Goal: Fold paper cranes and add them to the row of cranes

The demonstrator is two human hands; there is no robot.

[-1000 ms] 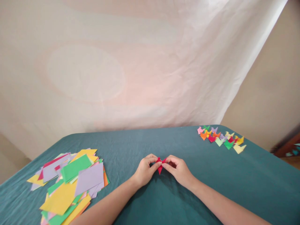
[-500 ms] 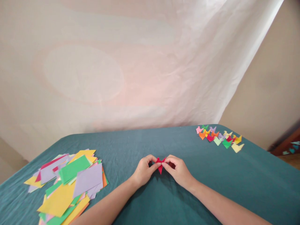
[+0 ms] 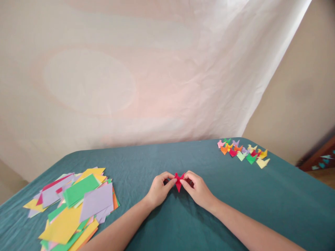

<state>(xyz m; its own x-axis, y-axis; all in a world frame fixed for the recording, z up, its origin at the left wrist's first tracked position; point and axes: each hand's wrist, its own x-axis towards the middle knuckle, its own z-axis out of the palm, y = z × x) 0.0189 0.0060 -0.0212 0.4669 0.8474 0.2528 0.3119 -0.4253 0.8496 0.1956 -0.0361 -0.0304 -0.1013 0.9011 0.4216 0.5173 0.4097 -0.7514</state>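
Note:
A small folded red paper piece is pinched between both hands just above the teal tablecloth. My left hand grips its left side with thumb and fingers closed. My right hand pinches its right side the same way. The piece's point hangs down between the fingertips.
A loose pile of coloured paper squares lies at the left. Several small folded paper figures in mixed colours sit at the far right of the table. A pale cloth backdrop hangs behind the table.
Both hands keep their pinch on the red piece with only slight finger movement. The view has drifted a little, shifting everything slightly left and up.

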